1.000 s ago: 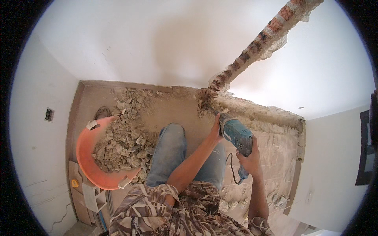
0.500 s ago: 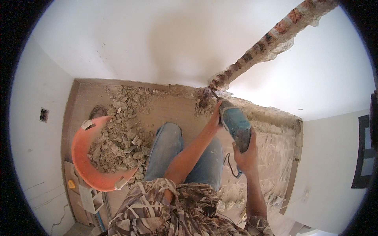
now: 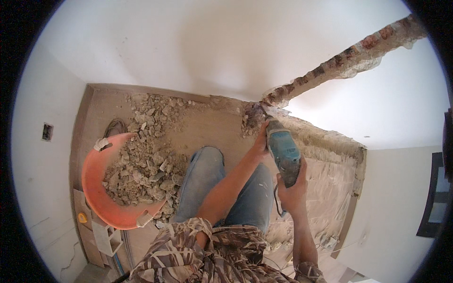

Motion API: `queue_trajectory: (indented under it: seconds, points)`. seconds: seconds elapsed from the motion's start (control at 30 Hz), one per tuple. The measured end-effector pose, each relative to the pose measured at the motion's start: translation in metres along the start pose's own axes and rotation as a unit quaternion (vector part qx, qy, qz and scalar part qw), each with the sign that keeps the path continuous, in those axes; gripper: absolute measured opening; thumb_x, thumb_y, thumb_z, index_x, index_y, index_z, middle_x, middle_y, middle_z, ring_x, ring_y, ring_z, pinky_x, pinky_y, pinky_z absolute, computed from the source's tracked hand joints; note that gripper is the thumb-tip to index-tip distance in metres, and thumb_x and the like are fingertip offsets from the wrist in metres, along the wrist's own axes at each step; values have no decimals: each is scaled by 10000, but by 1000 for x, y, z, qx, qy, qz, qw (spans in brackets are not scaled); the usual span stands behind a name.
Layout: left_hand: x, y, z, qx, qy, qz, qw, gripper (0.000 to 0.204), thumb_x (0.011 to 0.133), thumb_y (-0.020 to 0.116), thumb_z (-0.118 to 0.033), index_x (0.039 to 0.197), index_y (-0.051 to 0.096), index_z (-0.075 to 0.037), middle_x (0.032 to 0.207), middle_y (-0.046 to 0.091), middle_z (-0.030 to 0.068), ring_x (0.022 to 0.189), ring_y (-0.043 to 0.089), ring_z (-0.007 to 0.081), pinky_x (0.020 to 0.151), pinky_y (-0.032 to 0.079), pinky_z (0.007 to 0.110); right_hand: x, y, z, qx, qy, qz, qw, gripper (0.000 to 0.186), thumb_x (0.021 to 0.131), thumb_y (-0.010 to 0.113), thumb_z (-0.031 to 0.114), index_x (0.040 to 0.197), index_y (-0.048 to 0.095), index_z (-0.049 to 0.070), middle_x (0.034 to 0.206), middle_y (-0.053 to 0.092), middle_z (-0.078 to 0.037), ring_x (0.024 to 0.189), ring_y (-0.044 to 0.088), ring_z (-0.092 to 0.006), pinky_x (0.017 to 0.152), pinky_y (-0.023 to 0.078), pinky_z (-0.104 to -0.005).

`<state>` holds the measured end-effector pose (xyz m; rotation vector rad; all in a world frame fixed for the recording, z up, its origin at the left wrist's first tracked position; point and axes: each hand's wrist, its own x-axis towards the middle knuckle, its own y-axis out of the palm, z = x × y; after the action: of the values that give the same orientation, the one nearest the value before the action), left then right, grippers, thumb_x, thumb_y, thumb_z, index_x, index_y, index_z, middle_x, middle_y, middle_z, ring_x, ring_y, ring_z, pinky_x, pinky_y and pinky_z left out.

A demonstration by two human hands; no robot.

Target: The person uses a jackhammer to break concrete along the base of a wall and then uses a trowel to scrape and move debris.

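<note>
Both my hands hold a teal and black rotary hammer (image 3: 284, 147), which points away from me. Its narrow bit (image 3: 265, 112) meets the broken foot of the wall, where the chipped groove (image 3: 311, 75) comes down to the floor. My left hand (image 3: 261, 141) is wrapped round the front of the tool, just behind the bit. At the rear, my right hand (image 3: 293, 189) closes round the handle; the trigger is hidden. A dark cord (image 3: 276, 198) hangs below that hand. Loose debris (image 3: 250, 120) lies beside the bit.
An orange rubber tub (image 3: 100, 198) lies against a large rubble heap (image 3: 146, 174) on my left, with a shoe (image 3: 115, 126) beyond it. My jeans-clad knees (image 3: 205, 165) are close to the heap. Broken wall base (image 3: 325, 137) runs along the right. A yellow tape measure (image 3: 82, 217) lies far left.
The whole view has shifted and turned slightly. The rotary hammer stays in both hands, its bit still at the groove's lower end.
</note>
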<state>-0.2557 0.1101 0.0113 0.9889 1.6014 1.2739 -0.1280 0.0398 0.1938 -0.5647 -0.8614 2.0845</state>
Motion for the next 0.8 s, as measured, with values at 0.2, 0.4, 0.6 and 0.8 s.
queue_trajectory:
  seconds: [0.2, 0.4, 0.6, 0.8]
  points:
    - [51, 0, 6, -132, -45, 48, 989, 540, 1006, 373, -539, 1108, 651, -88, 1096, 683, 124, 1042, 642, 281, 928, 520, 457, 57, -38, -15, -136, -78, -49, 986, 760, 852, 668, 76, 1493, 260, 55, 1180, 597, -207, 974, 641, -301, 832, 534, -391]
    - [97, 5, 16, -165, -35, -8, 986, 638, 958, 383, -639, 1106, 659, -84, 1095, 689, 100, 1016, 644, 287, 907, 524, 452, 108, -76, 33, -37, 7, 48, 998, 689, 831, 680, 72, 1434, 346, 58, 1026, 617, -105, 722, 587, -163, 644, 522, -314]
    - [107, 18, -2, -169, 4, 57, 984, 640, 988, 285, -603, 1188, 632, -104, 1175, 665, 106, 1107, 623, 301, 966, 496, 493, 146, -79, 22, -84, -89, 52, 991, 667, 829, 693, 103, 1410, 370, 51, 1034, 628, -111, 708, 594, -166, 640, 519, -327]
    - [105, 45, -29, -197, -4, -18, 980, 563, 977, 347, -588, 1263, 586, -167, 1297, 598, 81, 1202, 556, 286, 1024, 459, 479, 182, -82, 58, -80, -33, 116, 989, 656, 823, 712, 151, 1385, 389, 50, 920, 642, -98, 644, 615, -170, 596, 529, -316]
